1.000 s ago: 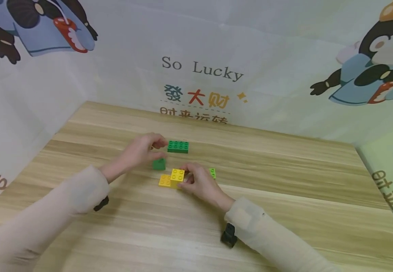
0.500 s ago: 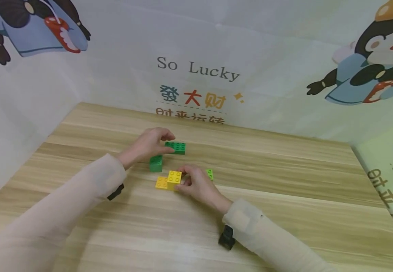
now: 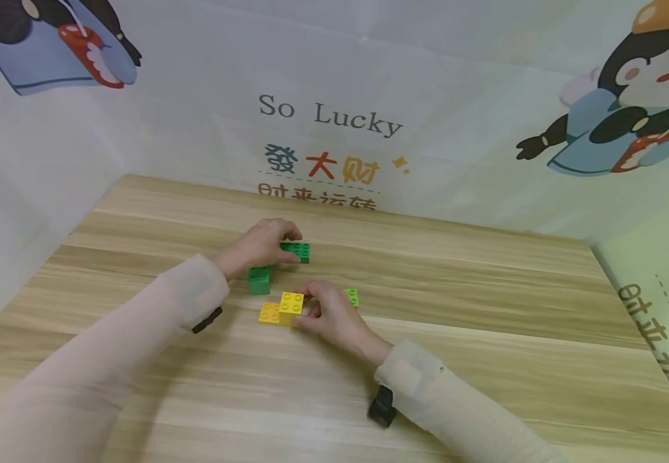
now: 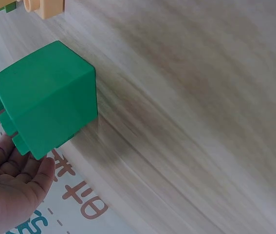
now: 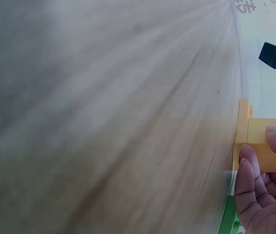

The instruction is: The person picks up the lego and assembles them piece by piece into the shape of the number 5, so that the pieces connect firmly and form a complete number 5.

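Note:
My right hand (image 3: 337, 318) pinches a tall yellow 2x2 building brick (image 3: 291, 308) between thumb and fingers. It sits on one end of a thin yellow studded plate (image 3: 268, 313); in the right wrist view the yellow brick (image 5: 266, 146) meets the plate (image 5: 242, 131) flush. Farther back, my left hand (image 3: 265, 243) has its thumb on the near side and its fingers over the far side of a long dark green brick (image 3: 303, 252), covering its left part. A squarer green brick (image 3: 259, 281) stands under the left wrist, and that green brick (image 4: 47, 100) fills much of the left wrist view.
A light green studded piece (image 3: 352, 297) lies just behind the right hand, partly hidden by it. The wooden table (image 3: 484, 308) runs back to a printed white cloth (image 3: 455, 128) that hangs around its sides.
My left hand has moved right, from above the squarer green brick to the long green brick, and closed around it. The right hand stays on the yellow brick. The head view has shifted slightly.

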Available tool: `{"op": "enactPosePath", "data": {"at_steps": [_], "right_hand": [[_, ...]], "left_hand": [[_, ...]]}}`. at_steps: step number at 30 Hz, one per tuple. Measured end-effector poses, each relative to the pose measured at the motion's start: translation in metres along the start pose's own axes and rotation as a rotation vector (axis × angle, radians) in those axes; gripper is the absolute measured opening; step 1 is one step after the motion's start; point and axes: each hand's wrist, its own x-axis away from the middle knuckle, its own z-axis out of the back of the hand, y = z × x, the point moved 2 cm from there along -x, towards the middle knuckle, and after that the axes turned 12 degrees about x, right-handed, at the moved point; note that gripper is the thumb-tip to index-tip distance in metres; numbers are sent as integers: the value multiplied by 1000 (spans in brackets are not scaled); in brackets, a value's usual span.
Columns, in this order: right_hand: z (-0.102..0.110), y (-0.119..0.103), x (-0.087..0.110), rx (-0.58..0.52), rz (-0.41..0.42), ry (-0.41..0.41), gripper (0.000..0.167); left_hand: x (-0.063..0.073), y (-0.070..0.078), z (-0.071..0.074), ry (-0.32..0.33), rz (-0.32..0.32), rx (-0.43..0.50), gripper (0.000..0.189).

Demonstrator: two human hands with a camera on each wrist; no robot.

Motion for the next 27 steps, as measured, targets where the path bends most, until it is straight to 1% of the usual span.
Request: {"op": "enactPosePath", "data": {"at_steps": [4,10,14,21,27], "right_hand": [[0,0,0,1,-2,-3,36],[0,-1,0,-5,6,2,37],[-1,0,0,-11,-5,0,37],[-1,0,-1,-10,-10,-8,37],[-1,1,0,-19,-26,-17,37]], "left_hand": [[-2,2,-1,-14,17,-11,44],[-3,2,-3,-36,20,-27,45],[-3,1,-5,-38,11,-54,43],[-2,1,-6,-48,13,-107,40],[-1,3,-6,-30,-10,-105,37]]}}
